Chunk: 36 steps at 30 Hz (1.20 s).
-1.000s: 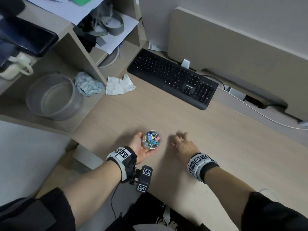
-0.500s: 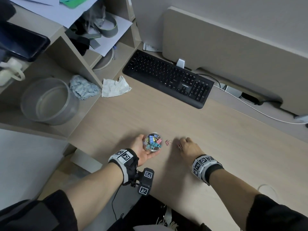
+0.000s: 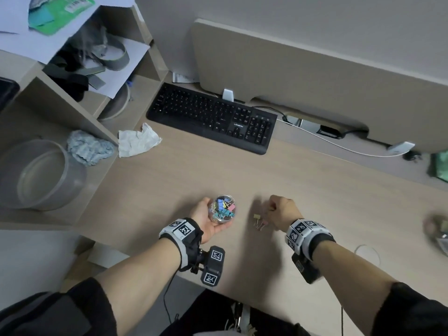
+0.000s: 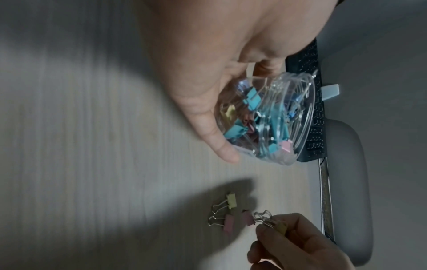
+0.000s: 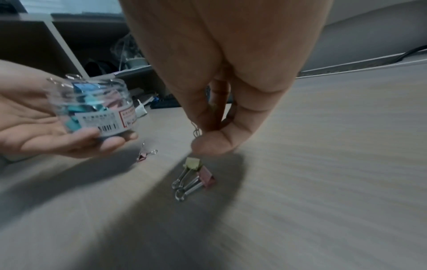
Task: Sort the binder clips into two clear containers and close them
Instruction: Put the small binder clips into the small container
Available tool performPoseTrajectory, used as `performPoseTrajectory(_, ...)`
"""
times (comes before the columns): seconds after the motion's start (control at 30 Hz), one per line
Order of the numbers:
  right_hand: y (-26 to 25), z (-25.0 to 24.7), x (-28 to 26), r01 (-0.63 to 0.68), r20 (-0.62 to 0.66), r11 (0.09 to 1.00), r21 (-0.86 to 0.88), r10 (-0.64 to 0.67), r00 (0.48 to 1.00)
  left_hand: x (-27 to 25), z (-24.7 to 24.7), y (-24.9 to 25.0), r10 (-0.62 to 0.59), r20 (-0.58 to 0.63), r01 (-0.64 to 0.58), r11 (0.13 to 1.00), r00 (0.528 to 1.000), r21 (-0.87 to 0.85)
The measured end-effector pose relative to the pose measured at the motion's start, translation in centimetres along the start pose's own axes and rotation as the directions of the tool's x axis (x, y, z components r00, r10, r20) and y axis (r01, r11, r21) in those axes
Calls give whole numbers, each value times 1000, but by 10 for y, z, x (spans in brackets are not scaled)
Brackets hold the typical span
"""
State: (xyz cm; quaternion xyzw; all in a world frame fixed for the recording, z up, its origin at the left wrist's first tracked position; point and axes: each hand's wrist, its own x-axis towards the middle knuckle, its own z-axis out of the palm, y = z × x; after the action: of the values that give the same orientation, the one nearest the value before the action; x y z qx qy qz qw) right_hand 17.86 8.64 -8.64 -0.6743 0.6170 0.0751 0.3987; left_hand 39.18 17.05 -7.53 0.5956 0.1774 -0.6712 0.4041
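The left hand (image 3: 206,220) sits at the lower centre of the head view, palm up, with its fingers (image 5: 110,140) curled under and around a small clear jar (image 3: 223,208). The jar is open at the top and packed with binder clips in blue, teal, pink and yellow; a white barcode label (image 5: 106,122) shows on its side in the right wrist view. It is held just above the table (image 3: 315,202), tilted slightly toward the right hand.

The right hand (image 3: 282,212) hangs to the right of the jar, knuckles up, its fingers (image 5: 208,146) bunched together and pinching a yellow clip (image 4: 280,226) by its body, the wire handles (image 4: 262,215) sticking out toward the jar.

On the table just below and left of that hand, three loose clips lie close together: a yellow one (image 4: 231,201), a pink one (image 4: 228,223) touching it in the right wrist view, and a second pink one (image 4: 247,218) nearest the pinching fingers.

At the right edge of the head view a blurred clear container (image 3: 437,232) rests on the table, well apart from both hands. A black keyboard (image 3: 213,117) lies in the upper centre, a crumpled white tissue (image 3: 138,141) to its left, and a large clear tub (image 3: 41,175) stands on the shelf at the left.
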Motion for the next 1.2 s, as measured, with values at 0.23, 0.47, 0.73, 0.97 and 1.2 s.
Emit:
performPoseTrajectory(0.23, 7, -8, -9, 42, 103, 982, -182, -23, 994, 5, 13, -5, 5, 17, -5, 999, 1000, 43)
performPoseTrajectory(0.47, 9, 7, -13, 47, 133, 959, -279, -10, 991, 10, 8, -7, 3, 17, -3, 1000, 1000, 28)
performPoseTrajectory(0.73, 9, 11, -17, 177, 170, 934, -311, -128, 977, 11, 2, -10, -5, 16, 5, 1000, 1000, 18)
performPoseTrajectory(0.97, 3, 27, -17, 399, 285, 775, -490, -289, 914, 6, -7, -11, -5, 3, 5, 999, 1000, -33)
performPoseTrajectory(1.2, -1, 31, -15, 335, 238, 824, -458, -249, 939, 9, -16, -12, -5, -27, 4, 998, 1000, -61)
